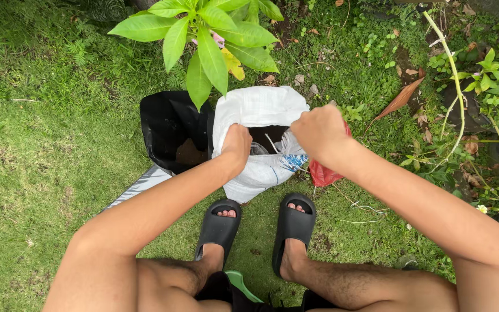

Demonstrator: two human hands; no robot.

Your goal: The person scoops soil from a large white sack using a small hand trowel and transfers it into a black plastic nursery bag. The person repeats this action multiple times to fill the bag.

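Looking down through the head camera, I record a white woven plastic sack (258, 110) standing open on the grass (36, 144), directly ahead of two feet in black moulded slide sandals (219, 228). The left hand (237, 145) is closed on the near left edge of the sack's mouth, fingers curled over the rim and partly inside it. The right hand (320, 132) is closed in a fist at the right edge of the mouth; its fingers are turned away from me, so I cannot tell exactly what they pinch, though the hand sits against the sack's rim. Dark contents show inside the opening. A red plastic bag (323, 173) lies just beside the sack on its right, partly hidden under the right wrist. A black plastic planter bag (171, 130) stands touching the sack's left side, with soil visible at its bottom. A broad-leafed green plant (209, 34) overhangs both bags from above. A grey sheet (142, 185) lies flat on the grass below the black bag. A dry brown leaf (401, 98) rests on the ground, well apart to the right.
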